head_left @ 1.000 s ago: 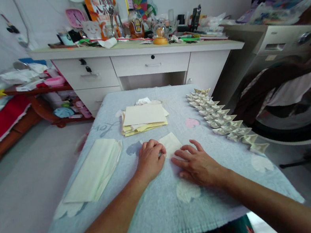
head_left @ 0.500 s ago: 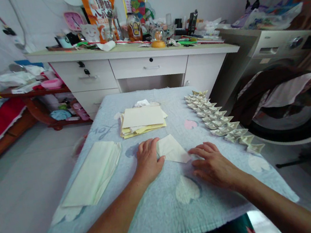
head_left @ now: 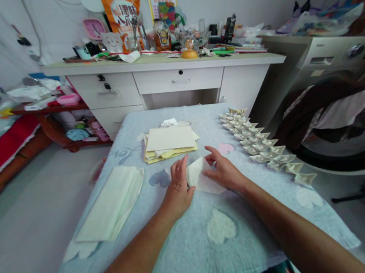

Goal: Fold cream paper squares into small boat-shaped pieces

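A small folded piece of white paper (head_left: 197, 171) lies on the cloth-covered table between my hands, its upper part slightly raised. My left hand (head_left: 178, 189) grips its left edge, with the thumb at the lower corner and the fingers along the side. At the right edge, my right hand (head_left: 224, 169) has its thumb on the face of the paper and its fingers around the upper right corner. Just beyond is a stack of cream and yellow paper sheets (head_left: 169, 138). Larger folded pale sheets (head_left: 110, 205) lie to the left of my left hand.
Rows of folded paper pieces (head_left: 256, 137) run down the table's right side. A crumpled white tissue (head_left: 169, 123) sits behind the stack. Beyond the table stands a white desk (head_left: 179, 80) crowded with jars and packets. A washing machine (head_left: 323, 55) with cloth in its door is at right.
My right hand has moved up and left from the paper's lower right corner to its upper right edge. The paper's upper part has lifted. My left hand stays at the left edge.
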`<action>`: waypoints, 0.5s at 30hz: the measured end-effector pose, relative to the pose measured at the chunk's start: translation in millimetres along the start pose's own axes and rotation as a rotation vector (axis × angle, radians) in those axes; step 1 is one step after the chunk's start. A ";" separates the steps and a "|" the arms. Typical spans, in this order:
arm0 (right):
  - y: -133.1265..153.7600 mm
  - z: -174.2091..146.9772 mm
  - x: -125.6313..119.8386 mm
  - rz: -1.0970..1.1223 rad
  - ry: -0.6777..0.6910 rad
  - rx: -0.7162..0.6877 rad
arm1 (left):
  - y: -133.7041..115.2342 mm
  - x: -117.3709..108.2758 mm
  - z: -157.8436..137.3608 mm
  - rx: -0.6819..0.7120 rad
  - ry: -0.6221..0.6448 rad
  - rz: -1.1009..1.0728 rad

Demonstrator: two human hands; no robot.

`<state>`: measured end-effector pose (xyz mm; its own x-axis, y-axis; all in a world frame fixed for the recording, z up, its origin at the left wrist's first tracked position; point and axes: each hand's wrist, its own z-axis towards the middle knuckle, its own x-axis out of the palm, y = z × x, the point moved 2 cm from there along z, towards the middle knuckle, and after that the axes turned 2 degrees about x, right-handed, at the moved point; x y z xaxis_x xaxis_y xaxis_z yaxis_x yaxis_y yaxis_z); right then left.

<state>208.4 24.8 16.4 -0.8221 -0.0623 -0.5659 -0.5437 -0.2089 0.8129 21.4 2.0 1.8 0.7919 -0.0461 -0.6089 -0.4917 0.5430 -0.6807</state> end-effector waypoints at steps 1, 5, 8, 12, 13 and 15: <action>-2.1 0.8 1.3 0.072 -0.004 0.025 | 0.4 0.3 -0.4 -0.011 -0.003 -0.018; -4.8 -0.6 2.9 0.436 0.011 0.089 | 1.9 -1.1 -0.3 -0.107 -0.012 -0.148; -2.4 -2.8 2.1 0.660 -0.040 0.132 | 3.4 -3.2 2.2 -0.226 -0.007 -0.337; 1.8 -5.7 5.9 0.803 -0.089 0.169 | 4.7 -5.4 6.2 -0.314 0.016 -0.606; 2.7 -6.5 7.4 0.814 -0.085 0.171 | 4.9 -6.1 7.1 -0.332 0.012 -0.661; 4.1 -8.1 10.0 0.813 -0.063 0.170 | 5.2 -8.2 8.7 -0.371 -0.016 -0.743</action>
<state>199.4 15.4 13.0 -0.9747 -0.0742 0.2110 0.2095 0.0279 0.9774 15.5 12.5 6.7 0.9612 -0.2700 0.0568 0.0768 0.0641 -0.9950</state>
